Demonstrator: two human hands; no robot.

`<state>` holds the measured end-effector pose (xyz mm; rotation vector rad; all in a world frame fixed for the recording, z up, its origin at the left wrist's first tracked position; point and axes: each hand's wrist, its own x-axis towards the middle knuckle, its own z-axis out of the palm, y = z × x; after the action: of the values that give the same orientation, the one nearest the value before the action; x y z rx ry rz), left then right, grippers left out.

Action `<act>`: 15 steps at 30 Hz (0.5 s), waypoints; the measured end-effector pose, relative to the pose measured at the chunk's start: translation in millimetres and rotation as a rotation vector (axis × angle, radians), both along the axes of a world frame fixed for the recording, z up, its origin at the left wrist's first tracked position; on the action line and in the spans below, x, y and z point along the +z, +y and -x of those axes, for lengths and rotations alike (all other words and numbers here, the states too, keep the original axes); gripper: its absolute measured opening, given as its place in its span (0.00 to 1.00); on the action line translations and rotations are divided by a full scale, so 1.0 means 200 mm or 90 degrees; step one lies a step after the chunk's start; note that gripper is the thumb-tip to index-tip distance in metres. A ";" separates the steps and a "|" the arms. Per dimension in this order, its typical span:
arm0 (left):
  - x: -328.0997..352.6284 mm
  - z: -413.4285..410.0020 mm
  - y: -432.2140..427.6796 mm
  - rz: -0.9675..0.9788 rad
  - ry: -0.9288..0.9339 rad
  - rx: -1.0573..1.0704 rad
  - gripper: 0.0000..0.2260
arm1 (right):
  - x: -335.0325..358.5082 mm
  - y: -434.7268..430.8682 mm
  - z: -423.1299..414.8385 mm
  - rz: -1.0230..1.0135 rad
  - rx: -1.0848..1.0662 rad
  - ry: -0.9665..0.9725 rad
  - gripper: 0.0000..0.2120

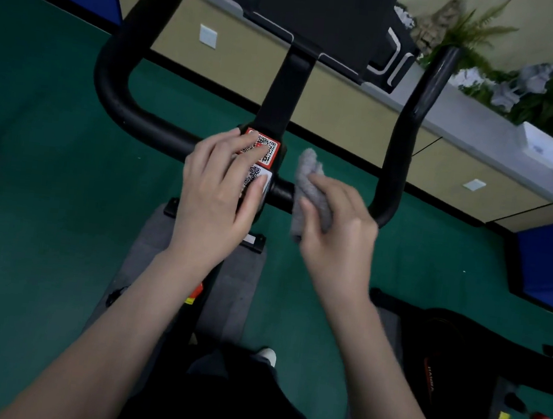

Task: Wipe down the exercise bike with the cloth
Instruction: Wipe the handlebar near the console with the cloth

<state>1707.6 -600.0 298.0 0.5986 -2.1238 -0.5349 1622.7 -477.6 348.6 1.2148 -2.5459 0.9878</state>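
A person stands over a black exercise bike [282, 99], arms reaching down to its handlebar [153, 126]. The handlebar's crossbar runs left to right, and its two side arms turn up and point away from the person, towards the dark console [325, 15] mounted above the centre clamp.

On the centre clamp sit two QR-code stickers, a red-bordered sticker [270, 148] and a white sticker [259, 174] nearer the person. The left hand [214, 198] lies flat over this clamp, with relaxed, fairly straight fingers covering part of both stickers and gripping nothing.

Just right of the clamp, the right hand [337, 237] clutches a bunched grey cloth [310, 175], fingers and thumb curled round it. The cloth lies against the crossbar. Its long axis crosses the bar, with one end poking out beyond the bar towards the console and the other hanging on the person's side. This hand is slightly blurred.

Below the clamp, a grey mat [150, 246] lies on the green floor [47, 183] under the bike. Beyond the clamp, to the right, a ledge holds ferns in a planter [523, 86]
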 end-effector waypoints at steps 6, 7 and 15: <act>0.00 -0.01 0.00 0.004 -0.011 -0.018 0.14 | -0.05 0.06 -0.08 0.125 -0.014 -0.063 0.13; 0.00 -0.01 0.00 0.003 -0.011 -0.016 0.14 | -0.05 0.08 -0.10 0.149 -0.012 -0.089 0.13; 0.01 -0.01 0.00 0.003 -0.015 -0.008 0.14 | -0.20 0.21 -0.31 0.185 -0.046 -0.369 0.13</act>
<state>1709.0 -599.3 299.5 0.5920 -2.1519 -0.5324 1684.0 -436.6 308.4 0.8359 -2.6652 1.8352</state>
